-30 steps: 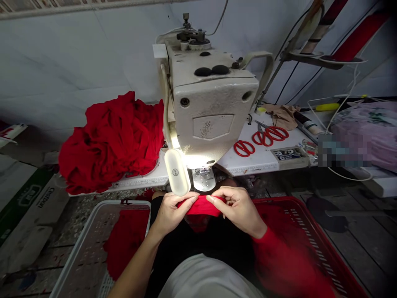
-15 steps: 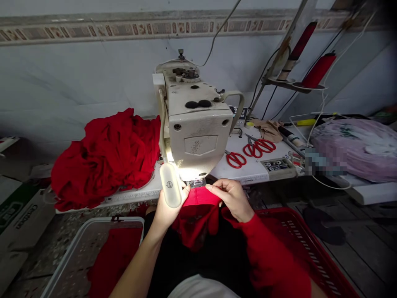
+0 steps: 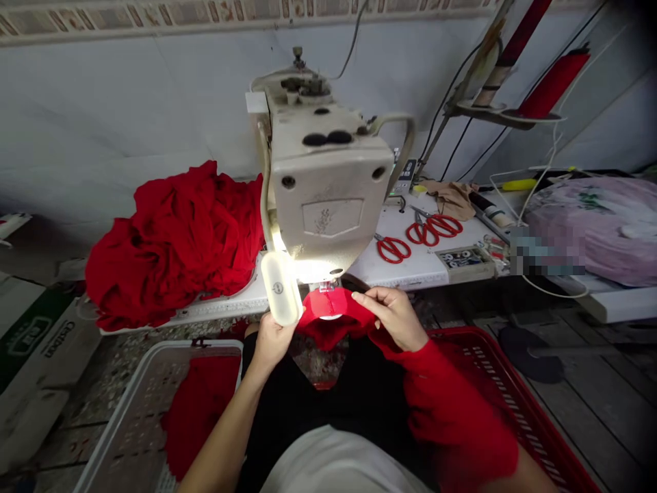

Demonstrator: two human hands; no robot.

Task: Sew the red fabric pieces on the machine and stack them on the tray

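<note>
A white sewing machine [image 3: 328,192] stands in front of me, its presser foot lit by an oval lamp [image 3: 281,291]. A piece of red fabric [image 3: 354,309] lies beneath the foot, curving in a loop toward me with a seam at its middle. My left hand [image 3: 275,339] is closed on the fabric's left side, its fingertips partly hidden by the lamp. On the right side, my right hand [image 3: 397,320] pinches the cloth between thumb and fingers. Red cloth [image 3: 452,404] also covers my right forearm.
A heap of red fabric [image 3: 174,239] lies left of the machine. Red-handled scissors [image 3: 394,250] rest on the table at right, near a small parts tray [image 3: 465,259]. A white basket [image 3: 120,404] and a red basket [image 3: 506,383] flank my legs. Thread cones [image 3: 554,85] stand at upper right.
The fabric's near edge has lifted and spread into an open curve under the foot. My left hand has moved slightly down and left, my right hand slightly right. The view has tilted down.
</note>
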